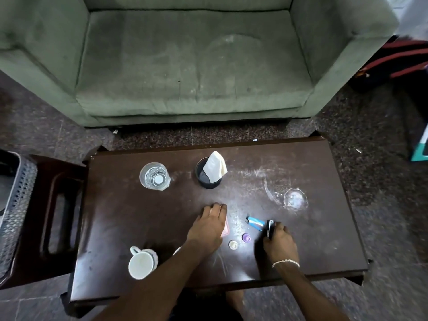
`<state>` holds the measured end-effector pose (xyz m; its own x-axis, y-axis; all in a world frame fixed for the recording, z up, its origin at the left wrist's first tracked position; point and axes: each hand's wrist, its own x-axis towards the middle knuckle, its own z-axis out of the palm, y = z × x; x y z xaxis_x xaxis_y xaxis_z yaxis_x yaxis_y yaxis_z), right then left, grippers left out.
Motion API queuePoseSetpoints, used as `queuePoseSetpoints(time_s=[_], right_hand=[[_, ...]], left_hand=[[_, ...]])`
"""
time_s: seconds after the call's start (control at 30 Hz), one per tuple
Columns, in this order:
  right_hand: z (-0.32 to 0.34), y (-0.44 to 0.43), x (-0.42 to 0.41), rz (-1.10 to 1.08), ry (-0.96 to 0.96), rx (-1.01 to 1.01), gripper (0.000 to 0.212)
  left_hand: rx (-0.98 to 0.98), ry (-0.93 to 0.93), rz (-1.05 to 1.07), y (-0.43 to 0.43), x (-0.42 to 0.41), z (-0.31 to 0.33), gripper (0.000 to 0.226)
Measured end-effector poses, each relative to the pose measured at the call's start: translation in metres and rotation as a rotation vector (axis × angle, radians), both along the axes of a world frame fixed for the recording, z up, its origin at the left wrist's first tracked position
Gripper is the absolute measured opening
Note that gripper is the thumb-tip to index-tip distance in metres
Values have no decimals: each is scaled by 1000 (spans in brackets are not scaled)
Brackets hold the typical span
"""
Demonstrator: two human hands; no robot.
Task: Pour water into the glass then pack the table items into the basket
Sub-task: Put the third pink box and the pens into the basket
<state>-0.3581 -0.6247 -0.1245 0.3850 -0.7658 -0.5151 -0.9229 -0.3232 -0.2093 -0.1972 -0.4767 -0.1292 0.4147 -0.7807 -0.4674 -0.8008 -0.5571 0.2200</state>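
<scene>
A clear glass (154,175) with water stands at the back left of the dark wooden table (312,239). My left hand (209,225) lies flat over a pink item (225,229) near the table's middle. My right hand (279,243) is closed around a small dark metal object (270,227). A blue lighter (255,222) lies just left of it. Two small caps, purple (246,237) and white (233,244), sit between my hands. A white mug (141,262) lies at the front left. The grey perforated basket (16,205) stands at the far left.
A black cup holding a white napkin (209,173) stands at the back middle. A clear glass dish (295,200) rests at the right. A dark stool (53,216) is beside the table on the left. A green sofa (192,66) stands behind.
</scene>
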Motion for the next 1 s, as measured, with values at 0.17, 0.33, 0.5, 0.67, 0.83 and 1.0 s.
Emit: queuePoseSetpoints(time_s=[0.17, 0.33, 0.5, 0.67, 0.83, 1.0], right_hand=[[12, 2, 4, -69, -37, 4, 36], [43, 21, 28, -139, -168, 57, 30], [72, 59, 70, -125, -289, 145, 30], [94, 119, 127, -35, -450, 305, 28], [121, 196, 194, 80, -545, 455, 33], [148, 291, 262, 260, -598, 569, 39]], left_hand=[[-102, 68, -58, 15, 13, 11, 99], [-209, 76, -65, 46, 36, 37, 99], [-301, 47, -13, 101, 74, 66, 101], [-325, -20, 42, 183, 123, 102, 102], [-338, -110, 148, 290, 170, 146, 108], [-243, -160, 285, 407, 211, 186, 109]])
